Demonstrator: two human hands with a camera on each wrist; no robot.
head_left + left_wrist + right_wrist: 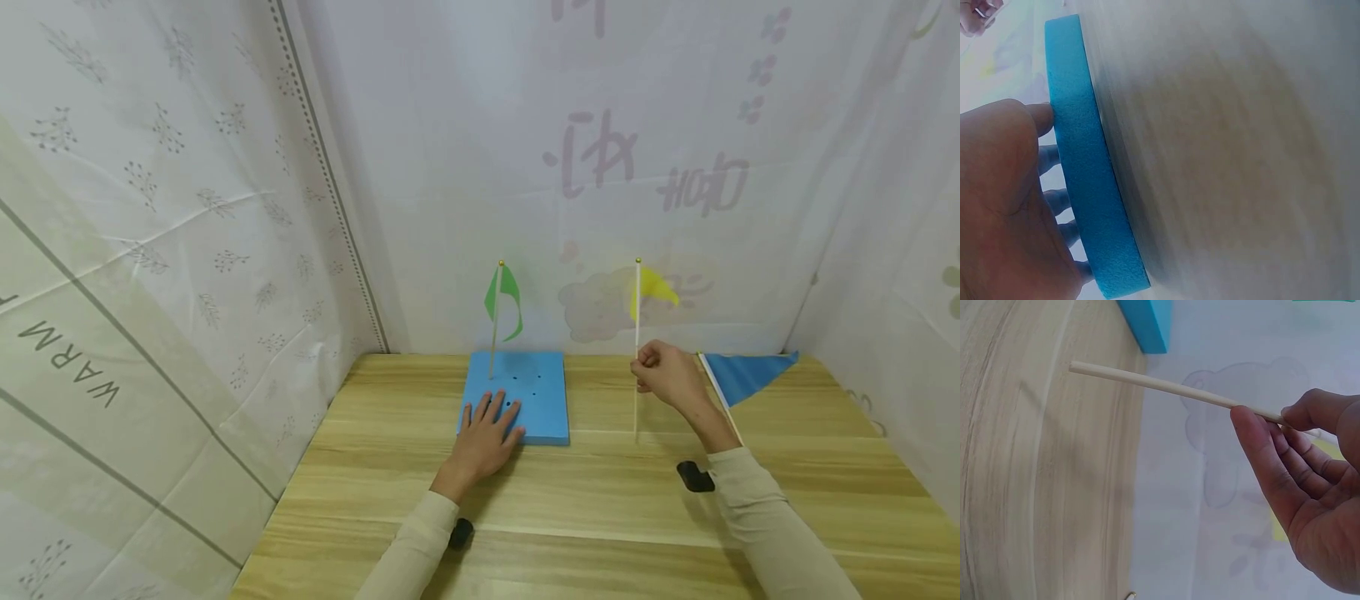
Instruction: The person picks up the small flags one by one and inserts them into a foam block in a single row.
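Note:
A blue foam block [551, 412] with several small dark holes lies on the table. My left hand [484, 442] rests on its near left part, fingers spread; the left wrist view shows the fingertips at the block's upper edge [1085, 144]. A green flag [512, 283] stands in the block's far left part on a thin stick. To the right of the block, my right hand [667, 375] pinches the stick of a yellow flag [656, 287] between thumb and fingers. That stick is upright, and its bare lower end [1116, 376] points down, apart from the block.
A blue flag [750, 377] is at the right, its stick partly hidden behind my right forearm. Printed curtains [465, 167] hang behind and beside the wooden table [585, 517]. Dark devices [696, 477] sit under both wrists.

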